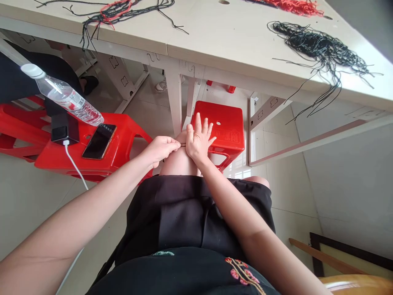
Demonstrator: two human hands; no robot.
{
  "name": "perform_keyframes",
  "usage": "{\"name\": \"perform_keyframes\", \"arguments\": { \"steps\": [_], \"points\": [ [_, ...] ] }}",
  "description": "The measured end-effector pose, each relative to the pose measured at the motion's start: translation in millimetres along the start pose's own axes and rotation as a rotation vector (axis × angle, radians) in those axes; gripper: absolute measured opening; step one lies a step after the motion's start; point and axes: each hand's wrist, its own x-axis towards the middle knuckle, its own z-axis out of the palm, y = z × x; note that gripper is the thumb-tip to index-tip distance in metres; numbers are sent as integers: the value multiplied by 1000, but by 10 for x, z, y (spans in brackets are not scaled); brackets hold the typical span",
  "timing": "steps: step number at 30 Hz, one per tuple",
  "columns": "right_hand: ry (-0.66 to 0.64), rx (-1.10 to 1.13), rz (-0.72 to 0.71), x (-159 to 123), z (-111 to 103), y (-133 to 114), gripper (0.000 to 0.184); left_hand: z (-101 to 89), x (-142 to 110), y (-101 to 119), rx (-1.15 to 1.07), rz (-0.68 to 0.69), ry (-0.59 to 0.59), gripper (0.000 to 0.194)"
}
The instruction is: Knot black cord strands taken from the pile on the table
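My left hand is closed in a pinch on a thin dark cord above my bare knee. From its fingertips the cord runs a short way to the right and disappears under my right hand. That hand is open, fingers spread, with its palm edge resting against the knee and over the cord. The rest of the cord is hidden.
On the table above lie black braided cords with red strands, a black cord bundle and a red bundle. A red stool at left carries a water bottle, phone and black charger. Another red stool stands ahead.
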Motion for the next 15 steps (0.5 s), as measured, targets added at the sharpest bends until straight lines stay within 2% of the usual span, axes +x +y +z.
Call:
{"name": "perform_keyframes", "arguments": {
  "steps": [10,15],
  "points": [
    [-88,-109,31,239,-45,-83,70,2,124,152,-80,-52,-38,16],
    [-103,-78,33,272,-47,-68,73,-8,165,208,-91,-64,-56,16]
  ]
}}
